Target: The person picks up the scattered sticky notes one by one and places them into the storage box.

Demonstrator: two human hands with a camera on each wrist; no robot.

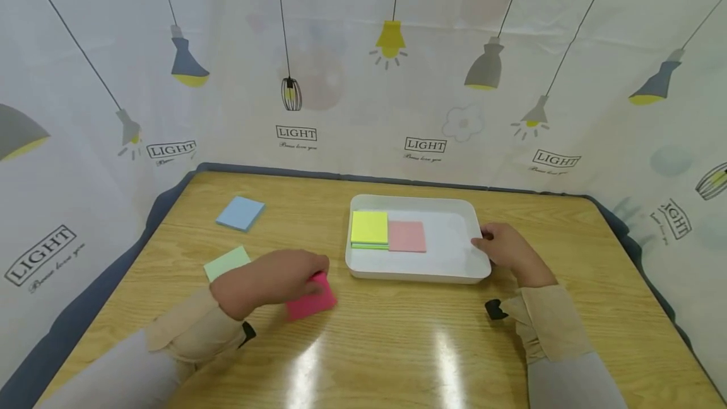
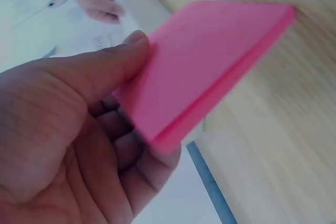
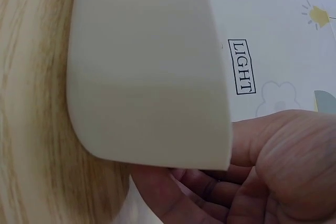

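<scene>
My left hand (image 1: pixel 271 279) pinches a bright pink sticky note pad (image 1: pixel 312 303) between thumb and fingers, left of the white tray. Seen from the left wrist, the pink pad is tilted, its thick edge showing and the thumb on its top face. At the tray's right end, my right hand (image 1: pixel 509 247) grips the wall of the white tray (image 1: pixel 454 232); in the right wrist view the fingers lie against its outside. A yellow pad (image 1: pixel 369 227), with green edges beneath it, sits inside at the left, beside a pale pink pad (image 1: pixel 406 237).
A blue sticky note pad (image 1: pixel 241 213) lies at the table's back left. Nearer is a light green pad (image 1: pixel 227 262), partly covered by my left hand. The wooden table (image 1: pixel 392 346) meets a printed cloth backdrop (image 1: pixel 352 112) at the back and sides.
</scene>
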